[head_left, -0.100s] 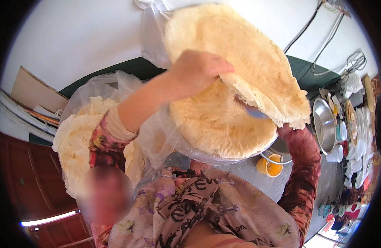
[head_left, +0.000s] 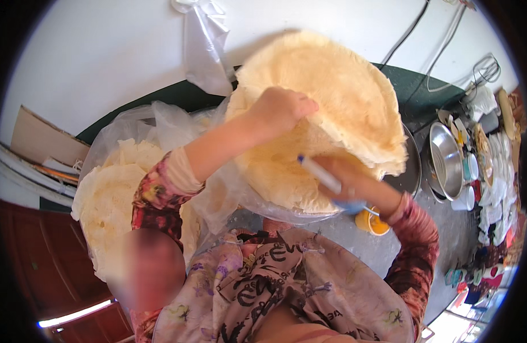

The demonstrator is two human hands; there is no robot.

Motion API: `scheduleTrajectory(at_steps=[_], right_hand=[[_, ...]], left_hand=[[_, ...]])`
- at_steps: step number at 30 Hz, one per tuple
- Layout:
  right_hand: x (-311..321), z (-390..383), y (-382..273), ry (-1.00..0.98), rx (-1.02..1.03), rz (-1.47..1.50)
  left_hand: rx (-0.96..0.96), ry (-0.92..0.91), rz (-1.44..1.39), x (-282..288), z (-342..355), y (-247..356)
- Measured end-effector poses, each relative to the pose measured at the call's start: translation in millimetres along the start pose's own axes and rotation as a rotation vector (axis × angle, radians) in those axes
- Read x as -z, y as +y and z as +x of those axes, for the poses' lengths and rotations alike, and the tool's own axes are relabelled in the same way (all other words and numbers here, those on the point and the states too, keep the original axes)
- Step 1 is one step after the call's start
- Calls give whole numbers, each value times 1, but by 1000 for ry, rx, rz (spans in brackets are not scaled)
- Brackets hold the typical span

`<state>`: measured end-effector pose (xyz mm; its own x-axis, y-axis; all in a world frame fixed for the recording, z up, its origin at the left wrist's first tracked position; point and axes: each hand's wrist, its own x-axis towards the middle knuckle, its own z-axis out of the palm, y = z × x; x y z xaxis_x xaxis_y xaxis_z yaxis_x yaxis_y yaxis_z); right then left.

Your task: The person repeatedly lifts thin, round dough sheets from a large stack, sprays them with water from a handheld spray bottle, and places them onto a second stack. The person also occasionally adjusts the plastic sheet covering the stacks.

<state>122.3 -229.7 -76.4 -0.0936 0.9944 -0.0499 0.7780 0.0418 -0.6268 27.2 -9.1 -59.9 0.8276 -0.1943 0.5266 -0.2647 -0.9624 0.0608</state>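
Note:
My left hand (head_left: 283, 111) pinches the edge of a big, thin, round flatbread (head_left: 332, 74), lifting and folding its near side back. Beneath lies another pale golden flatbread (head_left: 275, 166), resting on clear plastic. Over this lower flatbread's right part is my right hand (head_left: 346, 174), closed around a white stick-shaped tool (head_left: 323, 174) with blue at its ends. Motion smears the tool, so its exact kind is unclear. Whether it touches the bread cannot be seen.
To the left, more flatbreads (head_left: 112, 200) sit in a clear plastic bag (head_left: 160, 123). A yellow bucket (head_left: 372, 223) stands on the grey floor below right. Metal basins (head_left: 446, 160) are farther right. Another plastic bag (head_left: 206, 51) hangs on the white wall.
The raised flatbread has come down and lies lower. My right hand has moved left from beneath its right edge, bringing the white-and-blue tool into sight. My left hand has dropped slightly, still pinching.

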Motion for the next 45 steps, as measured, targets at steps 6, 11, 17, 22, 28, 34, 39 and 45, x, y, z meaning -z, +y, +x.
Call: scheduleTrajectory(at_steps=[6, 11, 17, 22, 28, 34, 39, 45], right_hand=[[-59, -87, -57, 201, 3, 298], [-82, -123, -56, 450, -118, 262], [-80, -139, -54, 577, -222, 227], [-80, -147, -56, 599, -210, 216], [-89, -148, -53, 500, -351, 354], [-99, -138, -41, 531, -293, 279], [-107, -137, -31, 609, -221, 198], [-119, -142, -31, 613, -292, 282]], left_hand=[[-150, -270, 86, -79, -53, 12], [-83, -96, -62, -76, -83, -4], [-67, 152, 34, -21, -15, -42], [-119, 54, 60, 15, -51, -30], [-53, -131, -103, -51, -139, 10], [29, -257, -142, -61, -149, 16], [-15, -557, -368, -34, -113, 39], [280, -512, -589, -128, 19, 81]])
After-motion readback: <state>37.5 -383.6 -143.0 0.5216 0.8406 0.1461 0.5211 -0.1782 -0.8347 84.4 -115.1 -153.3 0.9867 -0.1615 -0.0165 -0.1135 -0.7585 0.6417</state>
